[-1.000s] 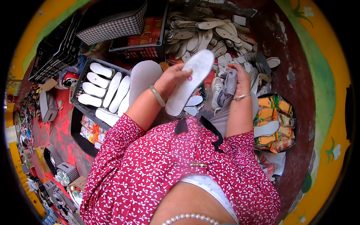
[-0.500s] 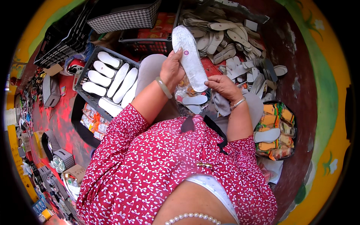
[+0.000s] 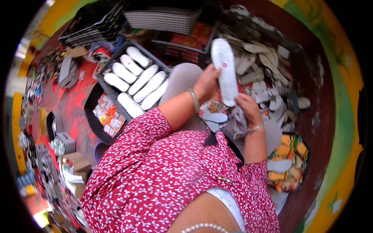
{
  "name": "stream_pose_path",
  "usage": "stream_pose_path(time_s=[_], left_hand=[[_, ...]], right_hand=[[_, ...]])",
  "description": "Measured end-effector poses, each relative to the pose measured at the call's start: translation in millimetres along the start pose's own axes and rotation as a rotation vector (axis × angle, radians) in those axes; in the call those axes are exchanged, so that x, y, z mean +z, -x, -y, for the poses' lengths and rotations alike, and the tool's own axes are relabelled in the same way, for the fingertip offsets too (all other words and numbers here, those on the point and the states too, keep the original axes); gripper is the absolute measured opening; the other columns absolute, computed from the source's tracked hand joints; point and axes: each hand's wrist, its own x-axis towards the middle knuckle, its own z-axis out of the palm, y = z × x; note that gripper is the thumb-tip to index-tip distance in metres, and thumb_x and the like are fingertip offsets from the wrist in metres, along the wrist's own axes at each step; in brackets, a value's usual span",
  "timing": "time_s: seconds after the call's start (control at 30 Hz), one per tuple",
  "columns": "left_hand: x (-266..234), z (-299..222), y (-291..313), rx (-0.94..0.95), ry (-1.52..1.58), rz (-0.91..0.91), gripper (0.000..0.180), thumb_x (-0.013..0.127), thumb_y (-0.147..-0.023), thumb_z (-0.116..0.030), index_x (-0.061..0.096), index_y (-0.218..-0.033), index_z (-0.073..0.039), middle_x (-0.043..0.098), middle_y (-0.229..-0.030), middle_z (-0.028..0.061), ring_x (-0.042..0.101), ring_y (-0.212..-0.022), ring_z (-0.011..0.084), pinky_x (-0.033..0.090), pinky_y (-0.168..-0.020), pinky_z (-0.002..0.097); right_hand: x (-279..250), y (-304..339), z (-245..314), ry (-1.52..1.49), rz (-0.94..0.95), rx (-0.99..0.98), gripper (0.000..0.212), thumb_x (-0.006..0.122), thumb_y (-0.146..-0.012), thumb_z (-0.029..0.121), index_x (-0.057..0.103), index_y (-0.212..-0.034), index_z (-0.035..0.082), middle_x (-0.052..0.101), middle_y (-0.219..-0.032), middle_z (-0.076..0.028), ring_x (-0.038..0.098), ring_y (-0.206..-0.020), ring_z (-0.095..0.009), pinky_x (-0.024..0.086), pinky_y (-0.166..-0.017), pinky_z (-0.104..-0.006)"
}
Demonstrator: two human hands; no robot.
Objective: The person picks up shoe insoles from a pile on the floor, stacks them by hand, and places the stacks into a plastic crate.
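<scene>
A white insole (image 3: 227,79) with a small round pink mark stands lengthwise in front of me, held between both hands. My left hand (image 3: 208,83) is closed on its left edge, around mid-length. With the fingertips of my right hand (image 3: 249,108) I pinch its narrower near end. A grey cloth (image 3: 239,123) hangs just below the right hand; whether the fingers hold it too I cannot tell. Between my knees, two light-grey insole pieces (image 3: 215,117) lie beside a clear plastic bag (image 3: 213,105).
On the left, a dark plastic crate (image 3: 101,79) carries several white insoles (image 3: 143,79). Loose greyish soles (image 3: 268,60) are heaped at the far right. Nearer right sits a container of orange packages (image 3: 285,145). A crate with red packets (image 3: 194,37) stands at the back.
The whole view has shifted, so the crates and hands appear farther right. The insole looks narrower and more upright, still in both hands.
</scene>
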Motion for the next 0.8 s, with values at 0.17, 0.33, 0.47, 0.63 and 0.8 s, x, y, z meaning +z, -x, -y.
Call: stream_pose_path(time_s=[0.17,0.33,0.47,0.63,0.8], left_hand=[[8.2,-22.7,10.0,-0.085,-0.19,0.024,0.024,0.05,-0.093,-0.021,0.055,-0.11,-0.004,0.063,-0.099,0.0047,0.061,-0.086,0.0142,0.05,-0.08,0.0309],[18.0,-49.7,24.6,-0.029,-0.198,0.034,0.024,0.054,-0.091,-0.018,0.058,-0.107,0.0,0.064,-0.095,0.006,0.062,-0.085,0.0141,0.05,-0.078,0.0291],[8.5,-86.8,33.0,0.187,-0.179,-0.057,0.021,0.056,-0.089,-0.017,0.061,-0.098,0.001,0.064,-0.087,0.0047,0.06,-0.077,0.0134,0.048,-0.073,0.0283],[-74.3,-187.4,37.7,0.517,-0.15,-0.322,0.017,0.05,-0.088,-0.007,0.057,-0.102,0.0,0.064,-0.095,0.0097,0.062,-0.082,0.0182,0.051,-0.08,0.0326],[-220.5,-268.8,78.5,0.65,-0.424,-0.863,0.007,0.056,-0.086,-0.01,0.059,-0.092,-0.007,0.061,-0.076,-0.0017,0.049,-0.055,0.0037,0.031,-0.04,0.0165]], right_hand=[[5.2,0.5,0.4,-0.079,0.045,-0.049,0.023,0.053,-0.09,0.017,0.059,-0.099,-0.004,0.062,-0.075,-0.006,0.058,-0.054,-0.011,0.046,-0.05,-0.021],[24.1,3.0,12.6,-0.171,0.078,-0.074,0.023,0.054,-0.09,0.018,0.058,-0.095,-0.005,0.062,-0.072,-0.007,0.058,-0.053,-0.012,0.046,-0.05,-0.0218],[21.5,-4.3,3.4,-0.18,0.09,-0.08,0.027,0.054,-0.09,0.013,0.056,-0.107,-0.007,0.062,-0.073,-0.011,0.059,-0.054,-0.015,0.048,-0.05,-0.0232],[6.8,-13.6,-6.6,-0.151,0.058,-0.056,0.029,0.053,-0.091,0.013,0.054,-0.112,-0.007,0.061,-0.072,-0.012,0.058,-0.054,-0.015,0.048,-0.05,-0.0233],[9.0,-23.8,-15.4,-0.15,0.022,0.037,0.027,0.054,-0.091,0.015,0.056,-0.109,-0.006,0.06,-0.071,-0.01,0.058,-0.053,-0.015,0.048,-0.05,-0.0235]])
